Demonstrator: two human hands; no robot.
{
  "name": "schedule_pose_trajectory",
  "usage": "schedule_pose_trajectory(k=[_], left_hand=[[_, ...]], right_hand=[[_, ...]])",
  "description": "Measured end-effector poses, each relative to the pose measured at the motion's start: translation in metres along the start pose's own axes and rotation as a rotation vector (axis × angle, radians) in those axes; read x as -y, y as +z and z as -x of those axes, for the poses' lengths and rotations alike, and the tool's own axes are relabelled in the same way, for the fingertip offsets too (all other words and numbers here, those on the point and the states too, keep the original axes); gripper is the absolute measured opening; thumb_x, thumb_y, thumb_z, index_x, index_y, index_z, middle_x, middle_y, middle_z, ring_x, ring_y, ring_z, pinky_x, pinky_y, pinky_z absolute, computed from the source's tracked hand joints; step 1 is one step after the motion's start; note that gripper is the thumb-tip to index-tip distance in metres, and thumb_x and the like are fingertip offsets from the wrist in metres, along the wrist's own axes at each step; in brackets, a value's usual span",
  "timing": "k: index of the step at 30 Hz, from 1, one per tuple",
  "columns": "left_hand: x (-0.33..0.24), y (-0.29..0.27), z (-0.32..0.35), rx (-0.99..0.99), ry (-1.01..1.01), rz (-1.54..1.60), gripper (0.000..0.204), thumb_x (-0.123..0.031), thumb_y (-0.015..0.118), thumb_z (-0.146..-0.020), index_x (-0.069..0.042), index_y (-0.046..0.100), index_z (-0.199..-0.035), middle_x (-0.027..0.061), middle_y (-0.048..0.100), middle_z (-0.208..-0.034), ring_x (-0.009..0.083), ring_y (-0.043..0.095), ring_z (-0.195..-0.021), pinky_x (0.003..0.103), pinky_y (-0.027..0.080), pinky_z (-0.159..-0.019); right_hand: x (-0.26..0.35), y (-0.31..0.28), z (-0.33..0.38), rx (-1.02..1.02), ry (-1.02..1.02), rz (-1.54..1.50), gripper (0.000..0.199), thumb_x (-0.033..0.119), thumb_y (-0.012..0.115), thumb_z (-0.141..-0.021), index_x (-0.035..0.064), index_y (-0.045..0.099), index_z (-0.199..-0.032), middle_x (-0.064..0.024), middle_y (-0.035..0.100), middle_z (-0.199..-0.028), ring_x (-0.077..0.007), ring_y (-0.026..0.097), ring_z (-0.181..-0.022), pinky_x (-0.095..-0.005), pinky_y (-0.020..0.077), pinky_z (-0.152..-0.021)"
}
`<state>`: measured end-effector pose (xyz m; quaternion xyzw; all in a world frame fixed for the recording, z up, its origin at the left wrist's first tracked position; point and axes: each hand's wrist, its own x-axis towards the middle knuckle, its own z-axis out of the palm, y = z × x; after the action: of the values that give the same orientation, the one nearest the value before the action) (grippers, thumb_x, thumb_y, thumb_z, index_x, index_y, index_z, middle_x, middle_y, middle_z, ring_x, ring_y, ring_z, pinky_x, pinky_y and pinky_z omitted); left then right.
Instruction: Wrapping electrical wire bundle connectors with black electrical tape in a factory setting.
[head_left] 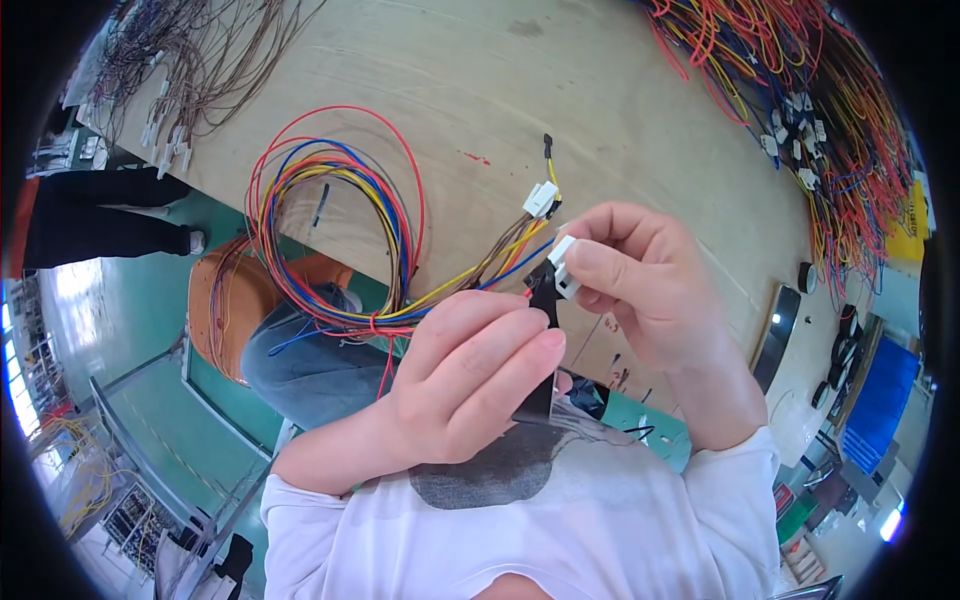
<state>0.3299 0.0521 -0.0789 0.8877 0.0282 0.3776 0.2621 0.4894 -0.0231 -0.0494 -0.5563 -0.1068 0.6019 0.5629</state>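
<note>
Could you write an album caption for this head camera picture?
Left hand gripping a black strip, right hand pinching a white connector, a coil of coloured wires nearby.

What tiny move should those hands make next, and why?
Perhaps the left hand should press the black strip closer around the wires: it already holds the strip, whose upper end meets the white connector pinched by the right hand.

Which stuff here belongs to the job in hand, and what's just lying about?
In the job, apparently:
white connector, in the right hand
black strip, in the left hand
coiled multicolour wires

Lying about, apparently:
brown wires, top left
tangled wire pile, top right
dark phone-like slab
</note>
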Motion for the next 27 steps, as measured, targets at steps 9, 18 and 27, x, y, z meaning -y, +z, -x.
schedule_pose_trajectory(k=[9, 18, 27], left_hand=[[-0.014, -0.011, -0.001, -0.029, -0.087, 0.102, 0.036, -0.015, 0.069, -0.065, 0.005, 0.055, -0.092, 0.0128, 0.056, -0.085, 0.0287, 0.055, -0.073, 0.034, 0.048, -0.062], [-0.026, 0.005, 0.004, -0.039, -0.086, -0.161, 0.046, -0.022, 0.075, -0.062, 0.002, 0.053, -0.095, 0.0119, 0.057, -0.089, 0.0283, 0.055, -0.077, 0.034, 0.047, -0.066], [-0.020, 0.022, 0.016, -0.058, -0.077, -0.292, 0.041, -0.019, 0.072, -0.065, 0.000, 0.055, -0.097, 0.0113, 0.057, -0.092, 0.0275, 0.056, -0.080, 0.032, 0.047, -0.068]], right_hand=[[0.004, -0.003, 0.005, 0.089, -0.015, 0.103, 0.016, 0.011, 0.062, -0.076, 0.0000, 0.056, -0.087, -0.0013, 0.056, -0.072, -0.0057, 0.049, -0.060, -0.0186, 0.0388, -0.053], [-0.007, 0.009, 0.005, 0.068, -0.097, 0.090, 0.015, 0.013, 0.061, -0.079, 0.0004, 0.057, -0.085, -0.0006, 0.055, -0.071, -0.0048, 0.049, -0.063, -0.0186, 0.0394, -0.055], [-0.021, 0.012, 0.001, -0.060, -0.143, -0.030, 0.013, 0.014, 0.060, -0.079, 0.0027, 0.056, -0.086, 0.0014, 0.054, -0.069, -0.0042, 0.046, -0.060, -0.0187, 0.0365, -0.055]])
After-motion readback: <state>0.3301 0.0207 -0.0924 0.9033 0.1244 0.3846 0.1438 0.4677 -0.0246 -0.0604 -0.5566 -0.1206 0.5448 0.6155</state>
